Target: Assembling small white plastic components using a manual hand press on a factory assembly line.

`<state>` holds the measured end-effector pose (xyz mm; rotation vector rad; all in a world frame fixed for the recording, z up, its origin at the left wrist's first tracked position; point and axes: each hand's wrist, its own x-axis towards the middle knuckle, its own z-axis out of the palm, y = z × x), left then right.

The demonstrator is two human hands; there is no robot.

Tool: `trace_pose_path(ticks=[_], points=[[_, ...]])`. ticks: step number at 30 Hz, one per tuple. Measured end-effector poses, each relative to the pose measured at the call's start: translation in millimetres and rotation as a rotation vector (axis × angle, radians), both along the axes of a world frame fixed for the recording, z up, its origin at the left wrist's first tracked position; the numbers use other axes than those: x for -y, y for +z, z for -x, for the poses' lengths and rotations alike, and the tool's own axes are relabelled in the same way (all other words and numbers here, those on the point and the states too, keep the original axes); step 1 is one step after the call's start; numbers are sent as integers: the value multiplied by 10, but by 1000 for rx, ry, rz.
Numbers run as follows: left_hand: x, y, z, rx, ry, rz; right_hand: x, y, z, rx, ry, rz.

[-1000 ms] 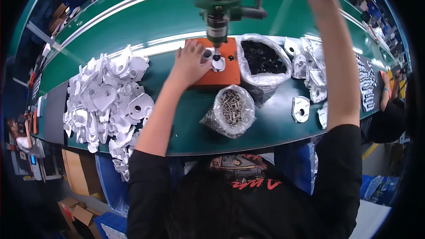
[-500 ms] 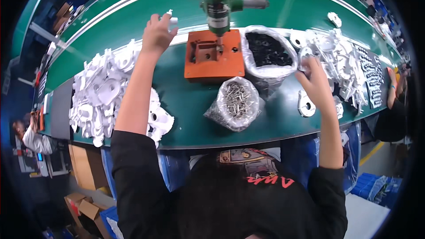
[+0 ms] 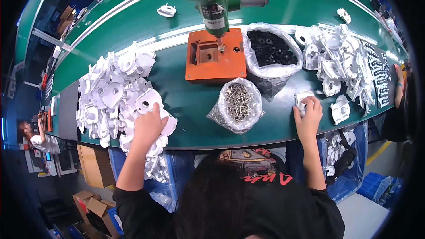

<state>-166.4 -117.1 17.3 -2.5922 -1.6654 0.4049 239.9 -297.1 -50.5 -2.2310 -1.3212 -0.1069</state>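
Observation:
On the left, my left hand (image 3: 149,126) reaches into a heap of white plastic parts (image 3: 99,102). Its curled fingers are at a white part with a round hole (image 3: 144,104); their tips are partly hidden. My right hand (image 3: 309,117) is closed on a smaller white plastic part (image 3: 302,98) at the bench's right front, fingers bent over its top. Between the hands stands a clear bag of small metal screws (image 3: 239,102). Behind it is an orange fixture block (image 3: 215,71) with a recessed pocket, under the tip of a green press-like tool (image 3: 215,15).
A bag of black parts (image 3: 272,48) stands right of the block. More white parts (image 3: 338,62) are heaped at the right, one lying loose (image 3: 340,109). A single white part (image 3: 167,10) rests on the green belt (image 3: 133,17). Other people work at both sides.
My left hand has left the belt, leaving a white part there, and come back to the left heap. The right hand has drawn a white part from the right heap toward me.

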Motion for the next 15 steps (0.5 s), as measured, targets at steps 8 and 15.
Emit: trace_pose_path(ticks=[8,15], points=[[-18,-58,-16,257,89,-12,0,33,142,-597,33,-390],[234,422,-643,930,-141,101,18,486,478,-1570,272,-540]])
